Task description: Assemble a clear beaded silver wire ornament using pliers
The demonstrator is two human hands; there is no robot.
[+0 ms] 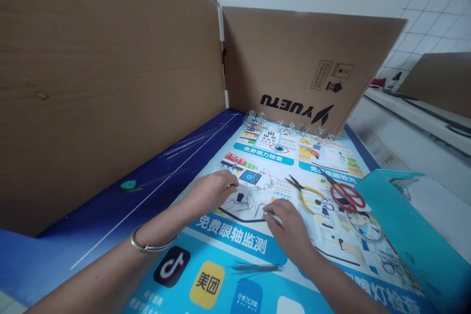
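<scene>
My left hand [217, 187], with a silver bangle [152, 246] on the wrist, is closed in a pinch just above the printed sheet; whatever is between its fingertips is too small to make out. My right hand [287, 221] is also closed, thumb against fingers. A thin bent wire [259, 209] shows at its fingertips. Between and beyond the hands lies a clear strand with small loops [268, 182]. To the right are yellow-handled pliers [304, 197] and red-handled scissors [346, 195]. A bundle of thin dark wires [257, 268] lies nearer me, below the right hand.
Cardboard panels [110, 83] stand along the left and back [309, 59]. Clear beaded pieces [290, 129] line the back panel's foot. A wire coil [366, 225], loose wires [392, 260] and a teal folder [412, 240] are at the right. A green-handled tool [128, 185] lies left.
</scene>
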